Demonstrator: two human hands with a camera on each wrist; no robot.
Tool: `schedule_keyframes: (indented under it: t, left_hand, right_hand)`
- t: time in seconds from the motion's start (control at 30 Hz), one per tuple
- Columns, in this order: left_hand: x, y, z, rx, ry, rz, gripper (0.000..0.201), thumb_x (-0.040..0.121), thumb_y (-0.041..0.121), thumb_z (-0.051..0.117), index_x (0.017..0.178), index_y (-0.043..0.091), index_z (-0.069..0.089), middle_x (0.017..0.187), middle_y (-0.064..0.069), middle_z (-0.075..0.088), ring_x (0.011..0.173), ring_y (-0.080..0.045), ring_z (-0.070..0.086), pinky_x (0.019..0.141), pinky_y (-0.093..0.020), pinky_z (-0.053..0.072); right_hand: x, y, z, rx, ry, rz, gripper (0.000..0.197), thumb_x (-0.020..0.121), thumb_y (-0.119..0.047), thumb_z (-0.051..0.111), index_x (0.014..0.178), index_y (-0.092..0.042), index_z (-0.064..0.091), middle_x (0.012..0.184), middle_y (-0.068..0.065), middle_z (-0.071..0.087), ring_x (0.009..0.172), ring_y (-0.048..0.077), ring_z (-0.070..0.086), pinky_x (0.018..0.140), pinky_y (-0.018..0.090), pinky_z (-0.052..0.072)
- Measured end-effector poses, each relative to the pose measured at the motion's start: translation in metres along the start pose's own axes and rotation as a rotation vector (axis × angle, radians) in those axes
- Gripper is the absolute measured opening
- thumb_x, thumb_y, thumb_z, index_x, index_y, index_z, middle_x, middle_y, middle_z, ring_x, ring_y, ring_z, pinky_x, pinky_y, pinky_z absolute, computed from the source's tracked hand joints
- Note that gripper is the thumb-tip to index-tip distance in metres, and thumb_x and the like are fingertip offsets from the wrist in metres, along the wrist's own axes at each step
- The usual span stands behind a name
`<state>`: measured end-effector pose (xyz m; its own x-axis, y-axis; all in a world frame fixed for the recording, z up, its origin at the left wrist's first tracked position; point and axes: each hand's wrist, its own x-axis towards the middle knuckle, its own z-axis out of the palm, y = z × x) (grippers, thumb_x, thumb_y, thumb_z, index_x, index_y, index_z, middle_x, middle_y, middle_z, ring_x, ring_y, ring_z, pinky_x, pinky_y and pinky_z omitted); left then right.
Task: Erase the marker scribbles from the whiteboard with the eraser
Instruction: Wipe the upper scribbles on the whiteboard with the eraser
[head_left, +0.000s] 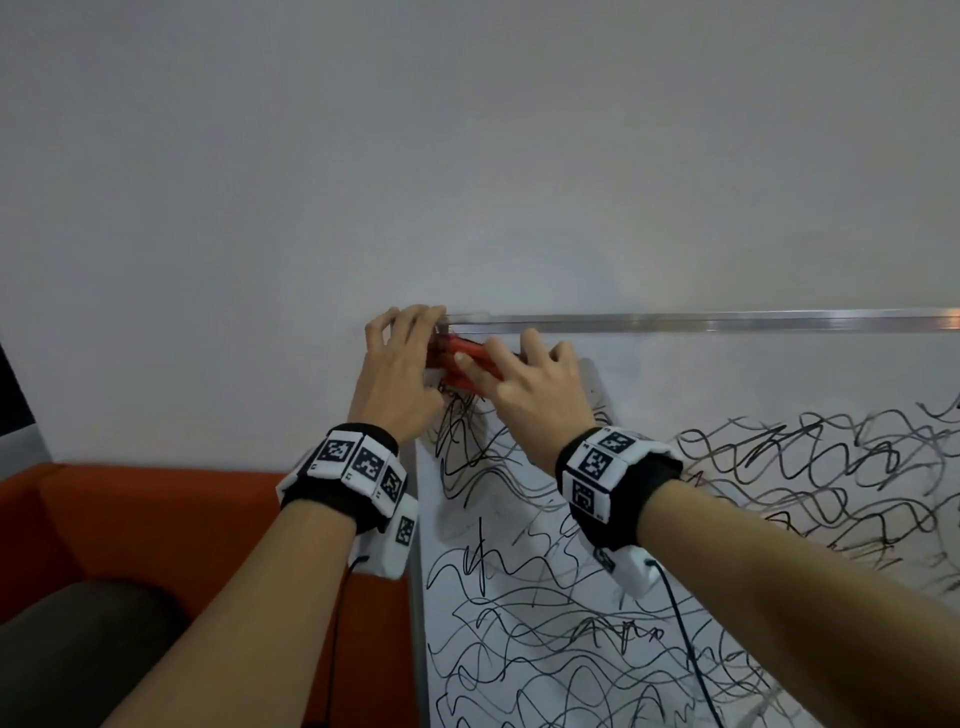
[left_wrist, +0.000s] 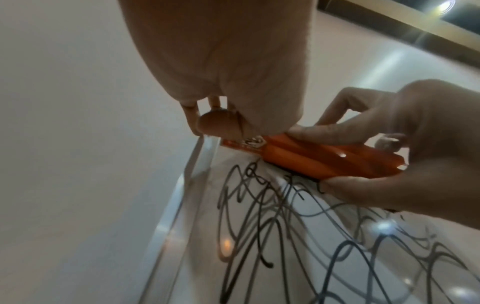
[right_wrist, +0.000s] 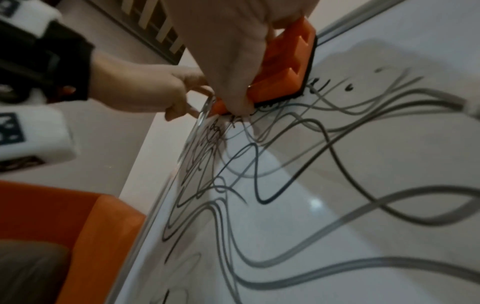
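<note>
Head view reads dim and flat to me, soft overall, w/ a glare streak along the frame (head_left: 727, 322) and wide-angle bend at the edges. Both wrist views are blurrier. I see ceiling-light spots mirrored on the whiteboard (left_wrist: 384, 227), a lens flare top right in the left wrist view, and a soft shadow beside the eraser (right_wrist: 288, 67).

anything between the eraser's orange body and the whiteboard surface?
Right wrist view: a black pad lies between the eraser body and the whiteboard.
</note>
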<state>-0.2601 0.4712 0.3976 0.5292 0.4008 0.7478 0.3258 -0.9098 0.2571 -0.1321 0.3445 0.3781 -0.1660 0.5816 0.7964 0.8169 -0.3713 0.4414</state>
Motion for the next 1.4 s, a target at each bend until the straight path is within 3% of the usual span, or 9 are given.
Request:
schedule_keyframes:
  t: [0.1, 0.17, 0.23, 0.3, 0.4, 0.53, 0.77, 0.93, 1.4]
  left_hand:
    - [-0.001, -0.006, -0.002, 0.014, -0.024, -0.027, 0.091, 0.063, -0.009, 0.057, 0.145, 0.022, 0.034, 0.153, -0.003, 0.026, 0.138, -0.028, 0.016, 0.113, -0.042, 0.031]
    - [-0.002, -0.005, 0.009, -0.019, -0.021, -0.071, 0.091, 0.066, -0.009, 0.057, 0.146, 0.026, 0.03, 0.16, -0.002, 0.012, 0.141, -0.033, 0.016, 0.114, -0.043, 0.026]
    - [-0.002, -0.001, 0.022, -0.092, 0.012, -0.099, 0.088, 0.071, -0.009, 0.059, 0.145, 0.027, 0.028, 0.161, 0.0, 0.003, 0.136, -0.035, 0.03, 0.107, -0.042, 0.031]
    - [-0.002, 0.001, 0.028, -0.128, 0.047, -0.09, 0.085, 0.072, -0.01, 0.06, 0.143, 0.025, 0.03, 0.16, -0.002, 0.003, 0.124, -0.037, 0.042, 0.099, -0.042, 0.036]
    - [-0.004, -0.003, 0.028, -0.143, 0.061, -0.069, 0.089, 0.068, -0.015, 0.058, 0.143, 0.025, 0.031, 0.157, -0.001, 0.01, 0.112, -0.037, 0.046, 0.093, -0.037, 0.037]
    - [-0.008, -0.001, 0.025, -0.179, 0.049, -0.09, 0.091, 0.067, -0.014, 0.059, 0.143, 0.028, 0.031, 0.155, 0.005, 0.011, 0.104, -0.035, 0.045, 0.088, -0.035, 0.039]
    - [-0.005, 0.008, 0.029, -0.177, 0.045, -0.161, 0.09, 0.066, -0.006, 0.066, 0.14, 0.031, 0.03, 0.155, 0.006, 0.01, 0.101, -0.036, 0.045, 0.081, -0.035, 0.043]
    - [-0.006, 0.008, 0.027, -0.184, 0.034, -0.156, 0.092, 0.064, -0.006, 0.067, 0.14, 0.031, 0.03, 0.154, 0.007, 0.01, 0.101, -0.036, 0.044, 0.081, -0.036, 0.045]
    - [-0.005, 0.01, 0.03, -0.17, 0.045, -0.178, 0.094, 0.063, -0.004, 0.071, 0.14, 0.03, 0.03, 0.153, 0.008, 0.01, 0.107, -0.039, 0.043, 0.089, -0.042, 0.049]
  right_hand:
    - [0.004, 0.003, 0.004, -0.02, 0.023, 0.141, 0.068, 0.069, -0.019, 0.078, 0.134, -0.025, 0.058, 0.114, 0.005, 0.055, 0.096, 0.029, 0.04, 0.065, 0.041, 0.042]
    - [0.001, -0.009, 0.007, 0.006, 0.003, 0.104, 0.063, 0.072, -0.021, 0.075, 0.133, -0.023, 0.059, 0.114, 0.005, 0.056, 0.095, 0.029, 0.038, 0.063, 0.04, 0.043]
    - [-0.003, -0.017, 0.006, 0.043, -0.013, 0.033, 0.05, 0.079, -0.024, 0.062, 0.129, -0.022, 0.063, 0.11, 0.005, 0.058, 0.093, 0.027, 0.035, 0.061, 0.04, 0.043]
    - [-0.001, -0.013, 0.004, 0.049, -0.002, 0.075, 0.048, 0.078, -0.024, 0.058, 0.126, -0.022, 0.065, 0.106, 0.005, 0.059, 0.092, 0.027, 0.035, 0.058, 0.039, 0.042]
    - [0.0, -0.008, 0.001, 0.055, 0.026, 0.157, 0.058, 0.069, -0.017, 0.072, 0.127, -0.019, 0.063, 0.109, 0.008, 0.058, 0.091, 0.03, 0.041, 0.056, 0.038, 0.041]
    - [-0.009, -0.006, 0.002, 0.062, -0.027, 0.082, 0.065, 0.07, -0.019, 0.078, 0.132, -0.019, 0.058, 0.111, 0.007, 0.048, 0.092, 0.03, 0.041, 0.057, 0.04, 0.044]
    - [-0.03, 0.03, -0.027, -0.019, -0.056, 0.182, 0.064, 0.074, -0.026, 0.079, 0.134, -0.029, 0.057, 0.111, 0.004, 0.06, 0.088, 0.03, 0.055, 0.063, 0.039, 0.045]
    - [-0.031, 0.048, -0.03, 0.068, 0.025, 0.234, 0.06, 0.074, -0.02, 0.078, 0.131, -0.031, 0.061, 0.111, 0.003, 0.061, 0.092, 0.034, 0.054, 0.078, 0.05, 0.045]
    - [-0.083, 0.081, -0.018, -0.042, 0.051, 0.259, 0.064, 0.073, -0.02, 0.083, 0.133, -0.026, 0.061, 0.119, 0.006, 0.061, 0.089, 0.037, 0.052, 0.07, 0.045, 0.045]
